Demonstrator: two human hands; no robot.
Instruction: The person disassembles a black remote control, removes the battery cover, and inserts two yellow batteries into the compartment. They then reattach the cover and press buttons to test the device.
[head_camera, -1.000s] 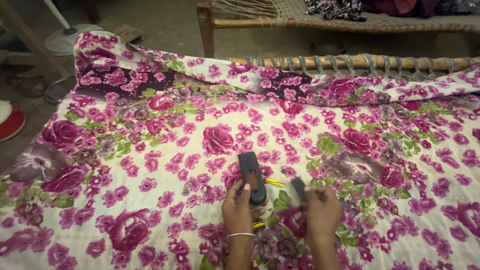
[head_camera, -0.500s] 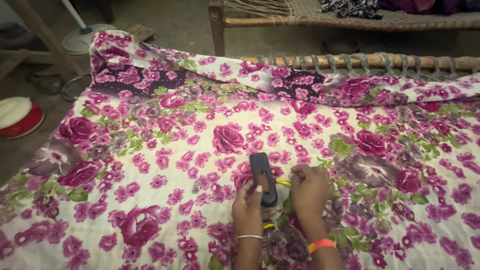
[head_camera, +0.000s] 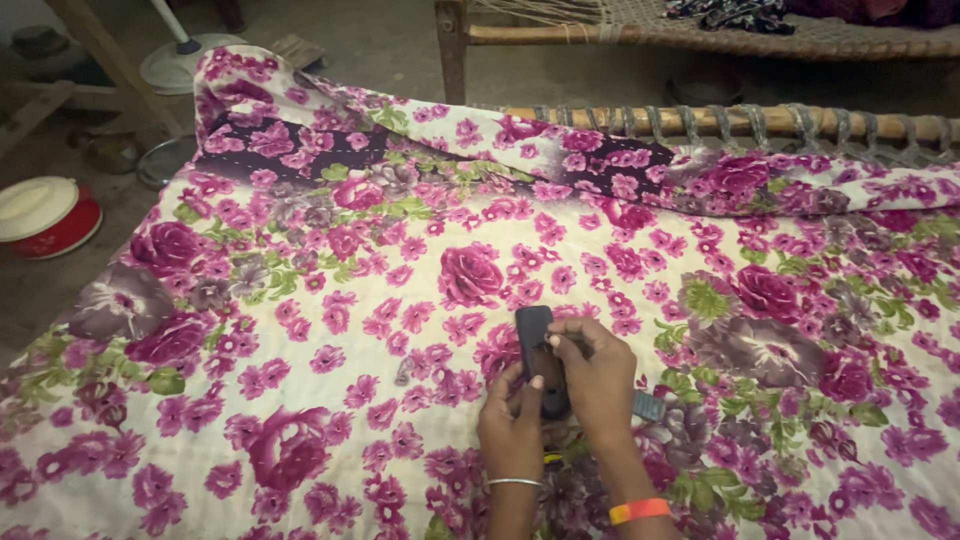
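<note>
1. One red container (head_camera: 45, 215) with a white lid sits on the floor, well to the left of the floral sheet (head_camera: 300, 330); the lid is shut, so what is in it cannot be told.
2. One round white fan base (head_camera: 185, 62) with an upright pole stands on the floor beyond the sheet's far left corner.
3. The sheet, cream with pink and magenta roses, covers a rope-strung cot; one wooden rail (head_camera: 720, 122) of the cot shows along the sheet's far edge.
4. One left hand (head_camera: 512, 425) with a thin metal bangle rests on the sheet near its front edge, fingers curled narrowly around the lower end of the dark device (head_camera: 536, 345).
5. One dark device, flat and oblong, lies upright on the sheet between both hands, close to the sheet's front middle.
6. One right hand (head_camera: 598, 375) with an orange wristband lies over the device's right side, fingers bent and pinching its edge.
7. One small grey object (head_camera: 648, 405) lies on the sheet just right of the right hand; its kind cannot be told.
8. A second cot (head_camera: 700, 35) stands beyond the sheet, with dark cloth on it.
</note>
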